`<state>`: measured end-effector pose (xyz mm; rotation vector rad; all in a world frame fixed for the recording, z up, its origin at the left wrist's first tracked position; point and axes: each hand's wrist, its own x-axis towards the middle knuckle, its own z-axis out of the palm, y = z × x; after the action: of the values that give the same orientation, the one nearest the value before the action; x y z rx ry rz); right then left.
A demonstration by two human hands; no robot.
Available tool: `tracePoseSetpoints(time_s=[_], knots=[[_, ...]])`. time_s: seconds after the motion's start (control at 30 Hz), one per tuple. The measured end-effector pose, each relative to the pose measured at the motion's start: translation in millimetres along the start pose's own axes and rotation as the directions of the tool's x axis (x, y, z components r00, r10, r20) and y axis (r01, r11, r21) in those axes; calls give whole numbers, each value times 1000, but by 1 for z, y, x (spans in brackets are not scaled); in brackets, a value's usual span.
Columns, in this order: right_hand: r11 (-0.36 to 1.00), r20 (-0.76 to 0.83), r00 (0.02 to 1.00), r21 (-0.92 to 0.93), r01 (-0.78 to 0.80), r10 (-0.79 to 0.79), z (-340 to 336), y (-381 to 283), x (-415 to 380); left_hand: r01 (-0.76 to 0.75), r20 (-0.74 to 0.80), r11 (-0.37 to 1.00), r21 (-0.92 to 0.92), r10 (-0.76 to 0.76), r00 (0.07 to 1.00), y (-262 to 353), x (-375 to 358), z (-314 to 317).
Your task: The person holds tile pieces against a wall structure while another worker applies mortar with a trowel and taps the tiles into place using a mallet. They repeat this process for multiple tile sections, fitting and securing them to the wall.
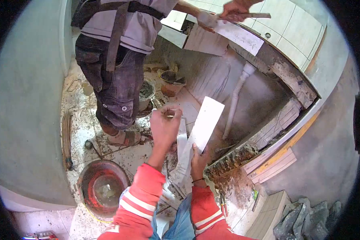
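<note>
Held upright in my right hand (pixel 199 162) is a long white tile strip (pixel 207 120), gripped near its lower end with the thumb across its face. My left hand (pixel 166 124) is raised to the left of the strip, fingers closed in a pinch. A thin dark tip pokes out by those fingers, too small to name. Under my hands, more pale tile pieces (pixel 182 140) lie on the floor. Ahead, a co-worker's hands (pixel 206 21) are at another white tile strip (pixel 242 38) on the counter's front edge, one gripping a stick-like handle (pixel 258 15).
The co-worker's legs (pixel 120 80) stand ahead-left near buckets (pixel 173 86). A dark basin (pixel 104 188) holding water sits at lower left. A white drain pipe (pixel 237 96) hangs under the tiled counter (pixel 296 30). At lower right are pliers (pixel 223 204) and stacked tiles (pixel 268 216).
</note>
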<state>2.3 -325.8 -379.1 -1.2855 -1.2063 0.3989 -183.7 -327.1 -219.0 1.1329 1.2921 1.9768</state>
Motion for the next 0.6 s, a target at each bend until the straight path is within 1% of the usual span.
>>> tracePoseSetpoints(time_s=[0.03,0.07,0.1,0.13,0.17,0.2,0.23,0.27,0.3,0.33,0.4,0.47,0.5,0.53,0.6], knots=[[996,28,1000,84,0,-2,-5,-22,-1,6,0,1000,-3,-6,1000,1,-10,0],[997,27,1000,78,3,-6,-8,-30,-2,-15,-49,1000,8,15,999,0,-22,0],[990,20,999,134,-45,43,-10,-34,-4,-39,-98,999,22,41,994,-1,-29,-2],[977,16,996,191,-94,92,-10,-37,-5,-41,-98,999,18,43,994,-3,-30,-6],[978,19,996,188,-94,92,-13,-39,-7,59,-71,998,-31,-62,996,-6,-32,-10],[987,19,995,133,-95,93,-18,-39,-6,160,-39,984,-75,-163,986,-8,-33,-14],[992,16,996,82,-94,93,-21,-40,-4,155,-38,985,-75,-159,987,-9,-31,-15],[992,12,996,86,-93,92,-22,-40,-4,165,-45,981,-105,-170,984,-10,-28,-16],[986,20,996,136,-93,91,-25,-39,-5,178,-48,975,-134,-186,981,-7,-27,-18],[978,25,996,187,-94,90,-28,-39,-6,178,-41,975,-131,-185,982,-5,-28,-18],[990,-49,995,117,-83,89,-29,-35,-9,163,-29,968,-192,-172,985,3,-32,-20],[980,-69,991,174,-100,113,-32,-36,-11,163,-5,965,-206,-168,986,10,-35,-23],[961,-40,992,255,-106,120,-32,-42,-11,160,13,961,-225,-161,987,12,-36,-23],[961,-55,991,257,-106,124,-31,-44,-12,161,28,961,-223,-159,987,13,-37,-23],[943,-29,987,298,-145,161,-33,-46,-14,133,37,949,-284,-128,991,12,-40,-22]])
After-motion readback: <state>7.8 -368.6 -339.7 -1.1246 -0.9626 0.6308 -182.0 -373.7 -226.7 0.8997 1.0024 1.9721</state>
